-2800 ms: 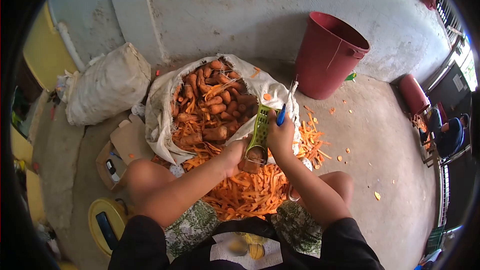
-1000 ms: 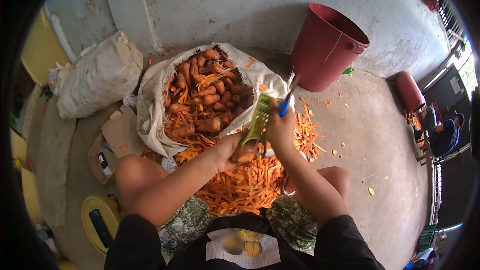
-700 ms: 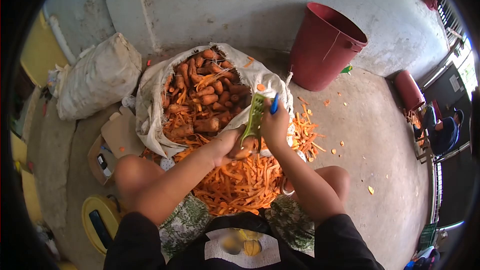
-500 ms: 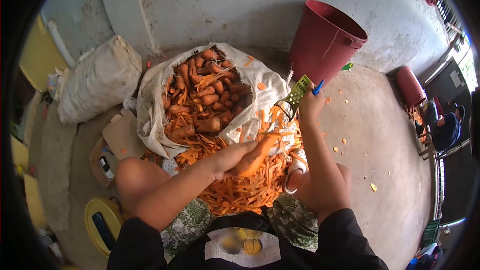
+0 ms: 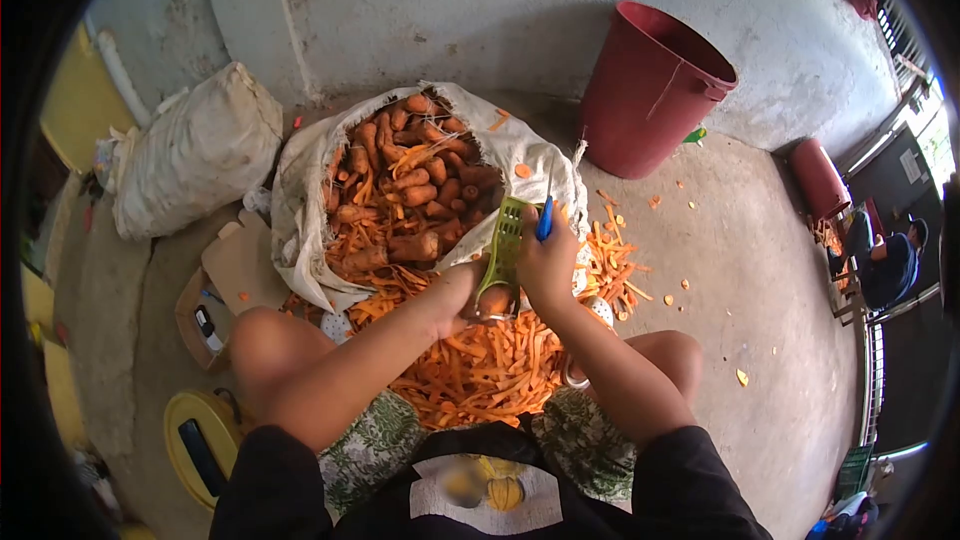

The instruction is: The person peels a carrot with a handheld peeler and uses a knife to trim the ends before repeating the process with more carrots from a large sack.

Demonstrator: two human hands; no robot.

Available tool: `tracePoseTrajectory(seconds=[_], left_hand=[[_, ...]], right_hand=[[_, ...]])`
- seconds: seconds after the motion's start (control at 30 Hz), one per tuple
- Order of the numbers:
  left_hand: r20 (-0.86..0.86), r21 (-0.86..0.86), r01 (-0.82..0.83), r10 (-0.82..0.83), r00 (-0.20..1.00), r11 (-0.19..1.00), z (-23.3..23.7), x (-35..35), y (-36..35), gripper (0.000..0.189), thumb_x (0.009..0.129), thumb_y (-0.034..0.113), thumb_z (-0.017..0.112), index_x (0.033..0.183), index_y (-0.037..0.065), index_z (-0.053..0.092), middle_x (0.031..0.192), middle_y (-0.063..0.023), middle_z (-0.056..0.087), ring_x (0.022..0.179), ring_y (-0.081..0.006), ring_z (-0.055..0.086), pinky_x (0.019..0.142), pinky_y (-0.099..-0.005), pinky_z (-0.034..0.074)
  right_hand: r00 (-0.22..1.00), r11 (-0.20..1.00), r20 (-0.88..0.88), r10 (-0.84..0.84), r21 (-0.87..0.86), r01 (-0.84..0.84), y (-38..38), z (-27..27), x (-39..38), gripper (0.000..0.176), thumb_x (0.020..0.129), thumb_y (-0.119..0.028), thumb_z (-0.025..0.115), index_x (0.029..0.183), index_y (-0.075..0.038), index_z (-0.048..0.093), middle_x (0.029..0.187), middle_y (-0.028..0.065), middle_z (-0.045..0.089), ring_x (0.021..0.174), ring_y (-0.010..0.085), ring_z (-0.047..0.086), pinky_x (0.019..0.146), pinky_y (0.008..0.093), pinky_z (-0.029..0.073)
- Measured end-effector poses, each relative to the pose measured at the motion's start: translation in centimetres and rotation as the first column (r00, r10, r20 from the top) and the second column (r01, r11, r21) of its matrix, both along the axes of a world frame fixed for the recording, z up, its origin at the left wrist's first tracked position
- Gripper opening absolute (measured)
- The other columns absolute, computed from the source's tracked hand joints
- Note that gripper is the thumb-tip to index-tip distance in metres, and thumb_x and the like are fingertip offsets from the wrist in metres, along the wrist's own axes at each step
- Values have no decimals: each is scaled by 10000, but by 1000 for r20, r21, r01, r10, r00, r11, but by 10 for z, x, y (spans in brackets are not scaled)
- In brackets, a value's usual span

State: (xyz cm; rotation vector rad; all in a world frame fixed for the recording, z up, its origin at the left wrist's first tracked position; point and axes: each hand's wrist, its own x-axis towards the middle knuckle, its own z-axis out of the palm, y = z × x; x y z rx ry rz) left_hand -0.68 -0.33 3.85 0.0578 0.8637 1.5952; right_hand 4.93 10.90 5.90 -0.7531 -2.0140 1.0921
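My left hand (image 5: 457, 294) is wrapped round a carrot (image 5: 493, 302), mostly hidden by the fingers and tool. Against that carrot lies the blade end of a green peeler (image 5: 506, 245), gripped in my right hand (image 5: 548, 262). The same hand also holds a knife with a blue handle (image 5: 545, 220), its thin blade pointing away from me. Below both hands, orange carrot peelings (image 5: 480, 375) are heaped between my legs. Just beyond them stands an open white woven sack (image 5: 298, 230) full of unpeeled carrots (image 5: 418, 178).
A tall red bin (image 5: 640, 100) stands by the wall. To the left are a closed sack (image 5: 200, 160), a cardboard box (image 5: 245, 265) and a yellow lid (image 5: 185, 408) with a phone on it. Another person (image 5: 895, 265) sits far right.
My right hand has swung in from the right with the peeler and knife, bringing the peeler onto the carrot. My left hand has drawn back slightly, and the carrot now points differently.
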Motion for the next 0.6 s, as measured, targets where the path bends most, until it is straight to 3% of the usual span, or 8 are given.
tracePoseTrajectory(seconds=[0.07, 0.13, 0.2, 0.23, 0.3, 0.33, 0.47, 0.6], left_hand=[[-247, -88, 243, -257, 934, 966, -1, -8, 1, 294, 913, 268, 343, 947, 11, 483, 792, -88, 566, 664, -169, 576, 611, -284, 507], [-331, -228, 289, -354, 875, 930, 2, 7, -6, 316, 929, 278, 304, 936, 9, 471, 735, -94, 549, 622, -159, 561, 559, -271, 483], [-292, -154, 345, -376, 880, 926, 18, 18, -14, 346, 933, 295, 293, 961, -1, 472, 749, -100, 556, 617, -151, 561, 564, -275, 490], [-383, -281, 260, -356, 852, 924, 34, 20, -13, 361, 934, 303, 287, 1013, 2, 470, 797, -115, 571, 645, -162, 575, 609, -288, 507], [-265, -179, 234, -276, 924, 956, 12, 8, -9, 357, 934, 297, 288, 1032, 6, 470, 810, -113, 575, 658, -167, 581, 614, -291, 508], [-129, -78, 191, -200, 971, 979, 5, 2, -8, 354, 934, 291, 288, 1052, 11, 470, 822, -110, 578, 671, -173, 586, 619, -293, 508], [-57, -13, 48, -49, 997, 999, -4, -1, -6, 322, 926, 253, 304, 1062, 17, 475, 866, -74, 587, 710, -165, 594, 624, -302, 512], [-59, -58, 5, -9, 998, 998, 2, 4, -4, 274, 917, 234, 328, 1039, 48, 488, 894, -64, 587, 746, -154, 592, 639, -296, 512]], right_hand=[[987, 986, 16, -163, 27, 162, 29, -21, -10, 261, 862, -223, 493, 747, 11, 493, 527, 131, 478, 456, 212, 428, 477, 351, 369], [940, 949, -167, -296, 61, 310, 91, -29, -15, 255, 863, -227, 487, 757, 4, 510, 546, 127, 485, 474, 207, 426, 490, 342, 373], [880, 893, -149, -451, -73, 445, 126, -22, -8, 251, 865, -226, 485, 770, 3, 527, 563, 90, 495, 495, 170, 436, 500, 321, 374], [879, 892, -150, -452, -74, 446, 121, -16, -8, 251, 865, -226, 485, 770, 3, 527, 563, 90, 495, 495, 170, 436, 500, 321, 374], [893, 934, -314, -323, -258, 247, 110, -3, -5, 256, 870, -223, 480, 784, 11, 538, 568, 46, 492, 515, 124, 434, 503, 303, 370], [943, 955, -216, -255, -208, 211, 94, 1, -2, 252, 876, -217, 475, 782, 8, 538, 586, 17, 494, 537, 90, 431, 510, 280, 367], [996, 965, -80, 46, -255, -65, 15, 23, 7, 235, 871, -208, 491, 771, 2, 526, 556, 34, 501, 499, 97, 449, 463, 268, 367], [994, 989, -40, 99, -106, -103, -8, 8, 6, 214, 865, -188, 498, 756, -4, 484, 532, 19, 422, 491, 86, 360, 453, 269, 325]])
